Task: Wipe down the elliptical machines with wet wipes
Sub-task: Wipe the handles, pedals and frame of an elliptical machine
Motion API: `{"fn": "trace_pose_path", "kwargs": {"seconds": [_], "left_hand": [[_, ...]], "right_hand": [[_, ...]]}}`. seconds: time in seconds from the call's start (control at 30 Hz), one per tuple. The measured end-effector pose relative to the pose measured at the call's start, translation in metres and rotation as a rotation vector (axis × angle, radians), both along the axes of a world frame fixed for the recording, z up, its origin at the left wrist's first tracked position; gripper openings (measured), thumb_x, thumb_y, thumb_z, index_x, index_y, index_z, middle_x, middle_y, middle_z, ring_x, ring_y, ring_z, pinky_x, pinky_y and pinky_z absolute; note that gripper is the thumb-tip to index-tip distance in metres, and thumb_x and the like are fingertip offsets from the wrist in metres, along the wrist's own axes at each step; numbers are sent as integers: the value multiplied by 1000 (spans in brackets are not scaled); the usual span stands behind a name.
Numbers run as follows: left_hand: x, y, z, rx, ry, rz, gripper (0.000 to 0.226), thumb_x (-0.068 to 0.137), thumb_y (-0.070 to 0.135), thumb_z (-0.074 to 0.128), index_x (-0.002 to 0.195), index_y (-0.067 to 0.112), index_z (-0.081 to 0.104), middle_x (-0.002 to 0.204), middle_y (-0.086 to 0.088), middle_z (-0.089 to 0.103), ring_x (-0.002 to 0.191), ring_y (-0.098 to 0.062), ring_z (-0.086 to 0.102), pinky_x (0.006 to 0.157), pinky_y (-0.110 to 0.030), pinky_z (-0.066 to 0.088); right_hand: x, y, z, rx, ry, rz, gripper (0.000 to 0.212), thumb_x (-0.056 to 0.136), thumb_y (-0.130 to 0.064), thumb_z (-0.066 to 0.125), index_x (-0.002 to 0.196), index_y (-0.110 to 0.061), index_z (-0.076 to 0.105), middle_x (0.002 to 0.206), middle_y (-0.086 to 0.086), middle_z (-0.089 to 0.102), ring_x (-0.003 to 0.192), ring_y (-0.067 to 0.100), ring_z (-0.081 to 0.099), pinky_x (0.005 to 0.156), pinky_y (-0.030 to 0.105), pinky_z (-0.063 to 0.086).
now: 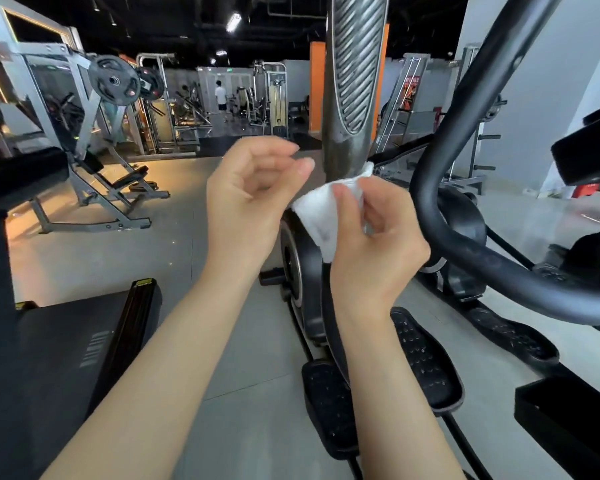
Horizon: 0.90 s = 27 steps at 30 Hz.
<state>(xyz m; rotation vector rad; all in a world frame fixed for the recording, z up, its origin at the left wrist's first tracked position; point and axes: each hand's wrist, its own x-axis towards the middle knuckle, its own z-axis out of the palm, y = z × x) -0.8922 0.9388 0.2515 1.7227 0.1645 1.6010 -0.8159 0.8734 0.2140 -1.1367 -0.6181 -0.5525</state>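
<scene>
Grip: a white, crumpled wet wipe [321,216] is pinched by the right hand [374,233], with the thumb [343,202] laid over its front face and the curled fingers behind it. The wipe's upper corner is seen against the lower end of a grey, upright metal handlebar with a ribbed oval grip panel [352,81]; whether the two touch cannot be told. The left hand [250,199] is held just beside the wipe, palm turned inward, fingers loosely curled; nothing is seen to be held in it, and its fingertips [305,164] lie close to the handlebar.

Machine: the black elliptical machine [309,271] is found directly below the hands, with a round silver-rimmed flywheel housing [291,261] and two black, studded oval foot pedals [426,362]. A thick, black, curved tubular handle [465,140] is seen at the right, sweeping from the top edge down and across to the right edge.

Surroundings: a grey gym floor [118,254] carries all items. A black treadmill deck [56,368] is placed at the lower left. A grey steel plate-loaded machine with black weight discs [113,81] is set at the far left. A person in a white top [220,95] is seen standing well apart, in the background.
</scene>
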Motion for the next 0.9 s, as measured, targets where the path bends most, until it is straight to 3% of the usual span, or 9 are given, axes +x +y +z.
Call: {"fn": "trace_pose_path", "kwargs": {"seconds": [0.07, 0.23, 0.33, 0.43, 0.53, 0.63, 0.77, 0.9], "left_hand": [[-5, 0, -8, -14, 13, -3, 13, 86, 14, 69, 89, 26, 65, 87, 2, 68, 82, -15, 66, 76, -24, 50], [-10, -8, -52, -128, 142, -27, 18, 88, 5, 70, 85, 22, 66, 79, 18, 69, 72, 2, 63, 70, -11, 46], [-12, -14, -81, -231, 194, -40, 15, 89, 5, 69, 86, 20, 68, 80, 15, 71, 75, -1, 65, 70, -11, 47], [-15, -21, -118, -358, 221, -13, 15, 92, 12, 66, 84, 24, 68, 81, 12, 72, 79, -7, 68, 72, -14, 50], [-17, -34, -153, -516, 226, 26, 17, 96, 9, 59, 83, 19, 66, 75, 11, 71, 74, -5, 67, 70, -15, 49], [-17, -51, -182, -607, 279, 24, 17, 98, 16, 58, 82, 18, 65, 74, 11, 70, 72, -6, 66, 67, -14, 49], [-21, -79, -217, -713, 369, 24, 22, 100, 16, 53, 81, 17, 65, 72, 11, 70, 68, -4, 65, 65, -13, 48], [-26, -103, -240, -779, 424, 13, 23, 100, 17, 52, 81, 18, 64, 71, 12, 70, 67, -2, 65, 65, -14, 49]], "right_hand": [[0, 4, -3, 13, 13, -18, 20, 84, -20, 74, 98, -6, 70, 96, 2, 73, 84, 18, 69, 77, 36, 57], [-1, 6, -29, -88, 23, -63, 28, 82, -26, 75, 101, -7, 69, 102, 0, 74, 83, 11, 67, 73, 22, 53], [-2, 1, -61, -193, 42, -62, 28, 83, -27, 72, 103, -7, 69, 101, -1, 73, 89, 7, 61, 74, 12, 44], [-4, -8, -111, -350, 45, -76, 26, 84, -24, 71, 102, -6, 67, 96, 4, 74, 93, 10, 57, 72, 15, 39], [-3, -24, -166, -537, 23, -90, 23, 82, -19, 71, 101, -10, 62, 81, 3, 70, 82, 13, 55, 67, 11, 33], [5, -50, -198, -748, -104, -167, 26, 75, -18, 76, 96, -10, 61, 65, 0, 63, 58, 15, 57, 55, 12, 25], [20, -100, -219, -1019, -197, -190, 31, 65, -5, 89, 79, -8, 62, 59, -2, 57, 48, 19, 56, 45, 18, 25], [31, -149, -219, -1279, -211, -277, 27, 65, -10, 84, 63, -10, 56, 46, 0, 50, 35, 20, 50, 40, 19, 20]]}}
